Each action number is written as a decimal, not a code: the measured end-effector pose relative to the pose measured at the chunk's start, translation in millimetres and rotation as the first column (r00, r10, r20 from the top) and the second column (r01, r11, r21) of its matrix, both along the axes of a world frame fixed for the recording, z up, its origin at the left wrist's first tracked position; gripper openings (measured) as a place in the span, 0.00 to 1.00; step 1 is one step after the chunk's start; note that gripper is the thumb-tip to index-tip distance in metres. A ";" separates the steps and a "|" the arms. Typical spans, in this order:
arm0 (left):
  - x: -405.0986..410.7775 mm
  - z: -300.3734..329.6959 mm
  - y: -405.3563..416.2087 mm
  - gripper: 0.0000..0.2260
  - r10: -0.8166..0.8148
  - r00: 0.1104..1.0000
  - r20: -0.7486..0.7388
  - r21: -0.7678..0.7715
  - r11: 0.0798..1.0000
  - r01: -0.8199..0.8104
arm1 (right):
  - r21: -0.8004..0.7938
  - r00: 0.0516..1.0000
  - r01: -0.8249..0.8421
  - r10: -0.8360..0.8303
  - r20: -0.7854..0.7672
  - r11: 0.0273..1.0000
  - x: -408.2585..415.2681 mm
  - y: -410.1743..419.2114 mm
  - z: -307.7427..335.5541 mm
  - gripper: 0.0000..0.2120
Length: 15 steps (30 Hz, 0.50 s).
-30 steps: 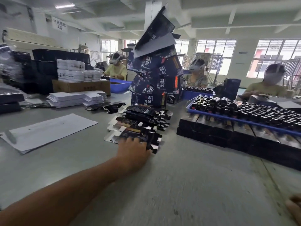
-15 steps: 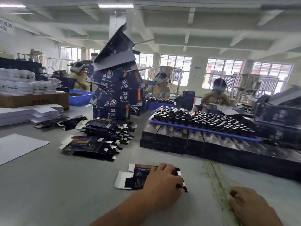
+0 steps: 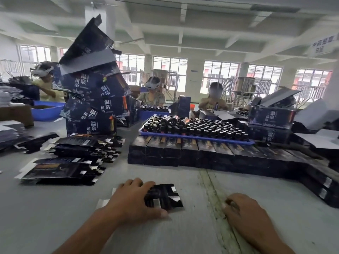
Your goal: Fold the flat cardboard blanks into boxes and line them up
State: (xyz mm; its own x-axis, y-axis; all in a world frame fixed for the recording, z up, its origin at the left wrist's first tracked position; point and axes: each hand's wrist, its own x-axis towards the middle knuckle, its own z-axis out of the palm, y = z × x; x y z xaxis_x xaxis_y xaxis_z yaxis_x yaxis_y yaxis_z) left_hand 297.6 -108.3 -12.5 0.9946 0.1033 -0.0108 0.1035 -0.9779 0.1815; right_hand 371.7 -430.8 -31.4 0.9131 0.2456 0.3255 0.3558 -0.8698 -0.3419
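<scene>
A flat dark cardboard blank (image 3: 165, 197) lies on the grey table (image 3: 55, 213) right in front of me. My left hand (image 3: 134, 200) covers its left part, fingers curled over the far edge and thumb at the near edge. My right hand (image 3: 244, 211) rests on the table to the right of the blank, loosely curled and holding nothing. Stacks of flat blanks (image 3: 60, 173) lie at the left. A row of folded dark boxes (image 3: 183, 153) stands behind the blank and runs on toward the right edge (image 3: 321, 186).
A blue tray of small dark bottles (image 3: 194, 129) sits on the folded boxes. A leaning tower of large printed cartons (image 3: 91, 99) stands behind the blank stacks. More cartons (image 3: 271, 116) pile at the right. Three people work across the table.
My left hand has drawn one blank from the stack at the left to the table in front of me. My right hand has come into view and settled beside it.
</scene>
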 end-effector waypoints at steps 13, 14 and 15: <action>-2.2 -0.6 -16.1 0.61 -0.018 0.994 0.107 0.022 1.000 0.015 | 0.046 0.993 -0.097 0.099 -0.057 0.994 -6.3 -8.9 8.0 0.07; -2.2 1.4 -16.9 0.60 -0.021 0.990 0.136 0.041 0.999 0.015 | 0.043 0.993 -0.097 0.100 -0.061 0.994 -6.5 -8.5 8.8 0.06; -2.4 3.1 -18.1 0.59 -0.030 0.986 0.163 0.071 0.997 0.018 | 0.041 0.993 -0.097 0.099 -0.062 0.994 -6.8 -8.0 9.5 0.06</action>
